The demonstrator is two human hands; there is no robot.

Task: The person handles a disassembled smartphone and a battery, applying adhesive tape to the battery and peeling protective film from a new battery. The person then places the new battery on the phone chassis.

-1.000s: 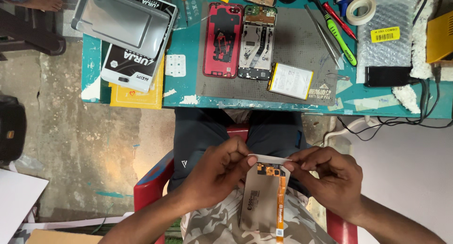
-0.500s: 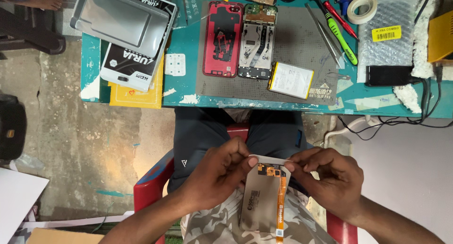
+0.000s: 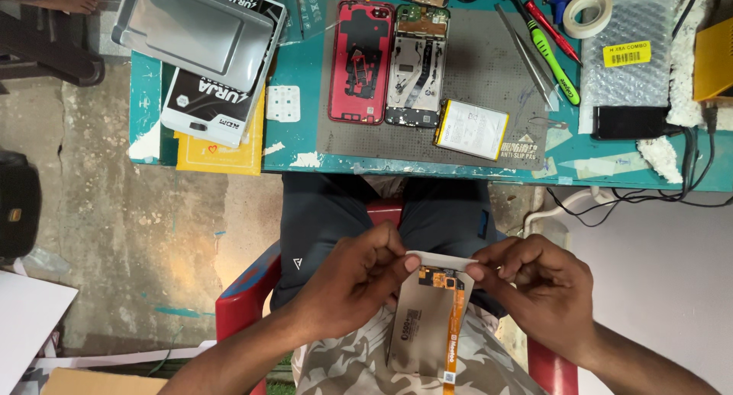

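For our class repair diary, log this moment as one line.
left hand: grips top edge of grey phone display panel with orange flex cable | right hand: grips same edge | panel: over lap

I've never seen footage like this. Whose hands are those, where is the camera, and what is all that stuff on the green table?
There is no machine here: a seated person wears a camera on the head, so you look down over their lap. The left hand and right hand pinch the top edge of a phone screen panel, back side up, with an orange ribbon cable running down it. Above lies a teal table with a grey work mat. On the mat rest a red phone back cover, an opened phone frame and a flat battery. To the right are screwdrivers, a tape roll and bubble wrap.
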